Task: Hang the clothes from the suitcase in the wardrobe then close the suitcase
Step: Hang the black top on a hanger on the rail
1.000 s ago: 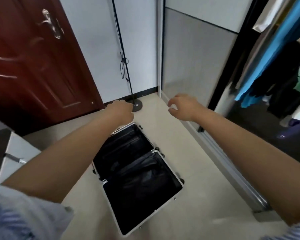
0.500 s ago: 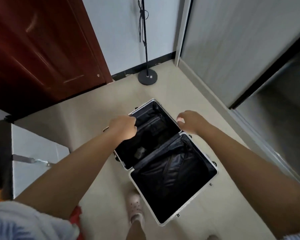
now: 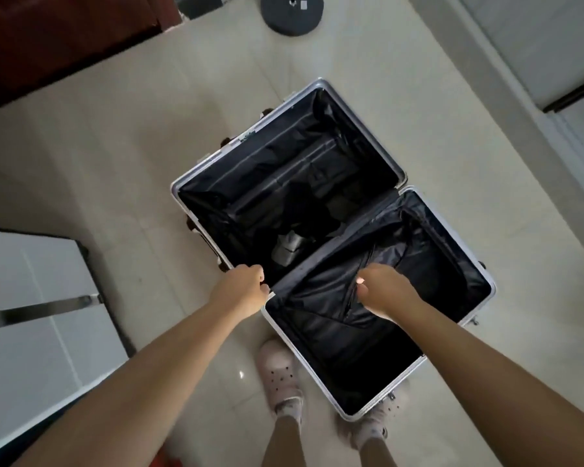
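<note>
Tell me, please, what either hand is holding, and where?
Neither grip is clear: the left hand sits at the suitcase rim, the right hand over its lining.

Soft daylight, floor (image 3: 240,374) glare, murky suitcase (image 3: 321,210) interior, slight motion blur, wide-angle edge distortion.

Metal-rimmed suitcase (image 3: 400,175); glossy floor (image 3: 115,163)

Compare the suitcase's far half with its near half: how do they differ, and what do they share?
The far half holds small grey items in a strapped lining; the near half is covered by a zipped black divider. The left hand is at the far half's corner; the right hand is over the near half's divider. Both lie open with silver rims and black lining.
</note>
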The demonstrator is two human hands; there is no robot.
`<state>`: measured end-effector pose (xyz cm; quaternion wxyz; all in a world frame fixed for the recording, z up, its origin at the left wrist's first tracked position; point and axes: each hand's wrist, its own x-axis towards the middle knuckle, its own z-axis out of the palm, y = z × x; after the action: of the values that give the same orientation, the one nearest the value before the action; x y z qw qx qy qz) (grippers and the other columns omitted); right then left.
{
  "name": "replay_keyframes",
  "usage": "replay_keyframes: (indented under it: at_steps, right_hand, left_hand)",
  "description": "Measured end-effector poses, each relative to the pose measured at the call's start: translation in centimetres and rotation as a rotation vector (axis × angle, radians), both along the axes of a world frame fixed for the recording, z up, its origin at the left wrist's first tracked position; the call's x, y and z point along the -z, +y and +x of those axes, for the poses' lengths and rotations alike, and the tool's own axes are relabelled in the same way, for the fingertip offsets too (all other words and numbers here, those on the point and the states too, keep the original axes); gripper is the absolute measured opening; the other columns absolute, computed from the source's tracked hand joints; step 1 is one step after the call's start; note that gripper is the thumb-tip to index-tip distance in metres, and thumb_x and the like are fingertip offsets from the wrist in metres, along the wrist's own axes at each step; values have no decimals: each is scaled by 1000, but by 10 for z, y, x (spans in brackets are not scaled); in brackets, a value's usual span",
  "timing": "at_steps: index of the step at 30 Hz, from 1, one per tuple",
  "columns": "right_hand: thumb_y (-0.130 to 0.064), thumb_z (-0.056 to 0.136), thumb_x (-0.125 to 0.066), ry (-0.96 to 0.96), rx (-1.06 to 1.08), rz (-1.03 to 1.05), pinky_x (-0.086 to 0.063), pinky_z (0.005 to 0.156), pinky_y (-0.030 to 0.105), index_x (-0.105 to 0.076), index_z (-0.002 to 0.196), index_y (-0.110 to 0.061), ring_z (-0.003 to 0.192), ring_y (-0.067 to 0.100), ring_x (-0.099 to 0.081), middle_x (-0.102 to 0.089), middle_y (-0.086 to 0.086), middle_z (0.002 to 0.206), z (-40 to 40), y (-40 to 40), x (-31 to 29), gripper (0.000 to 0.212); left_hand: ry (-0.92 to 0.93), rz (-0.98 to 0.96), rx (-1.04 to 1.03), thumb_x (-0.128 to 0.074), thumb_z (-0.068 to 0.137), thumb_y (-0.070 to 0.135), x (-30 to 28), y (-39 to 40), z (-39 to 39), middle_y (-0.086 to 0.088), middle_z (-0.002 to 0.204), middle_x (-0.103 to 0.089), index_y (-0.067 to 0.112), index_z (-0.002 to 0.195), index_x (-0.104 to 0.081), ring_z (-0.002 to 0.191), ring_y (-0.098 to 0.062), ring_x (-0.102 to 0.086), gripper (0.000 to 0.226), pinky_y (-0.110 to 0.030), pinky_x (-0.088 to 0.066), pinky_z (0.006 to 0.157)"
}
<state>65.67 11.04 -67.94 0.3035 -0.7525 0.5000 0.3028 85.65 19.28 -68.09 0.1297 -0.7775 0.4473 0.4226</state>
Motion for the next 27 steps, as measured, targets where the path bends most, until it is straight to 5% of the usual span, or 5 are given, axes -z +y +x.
replay_keyframes:
  at_steps: [6,12,18,23,27]
  right_hand:
    - [-10,93,-38,47,29,-58,-39,95,41,-47,124,-4,120,32,-41,-45,15,131,6,-10,110,33]
    - [-11,91,-49,103,-277,-134,-17,114,47,-54,119,-11,143,29,13,13,3,156,22,-25,197,29]
    - [12,82,-42,-14,-261,-90,-49,72,36,-15,146,-22,113,33,-50,-12,1,155,24,-67,246,77]
    - [14,83,-43,-12,-172,-178,-44,82,40,-34,131,-3,110,38,-50,-38,17,129,17,-67,267,52]
    - [11,87,-43,76,-63,-225,-39,70,34,-46,121,0,110,36,-52,-48,19,122,13,-58,269,36]
  left_hand:
    - [28,-66,-198,-46,94,21,118,5,-17,-12,130,-44,10,130,-45,116,-27,-48,37,-32,-42,88]
    - [29,-118,-291,-50,93,22,218,-2,-21,-14,138,-37,7,137,-34,127,-30,-38,49,-35,-36,101]
    - [31,-44,-278,-60,87,30,275,-4,-22,-12,147,-28,17,139,-34,136,-30,-25,59,-41,-33,105]
    - [64,-91,-406,-66,83,26,288,-20,-26,-11,123,-50,6,127,-36,113,-28,-49,56,-32,-40,79]
    - [134,-86,-376,-62,86,29,291,-40,-22,-14,127,-50,20,143,-24,114,-30,-51,69,-37,-44,89]
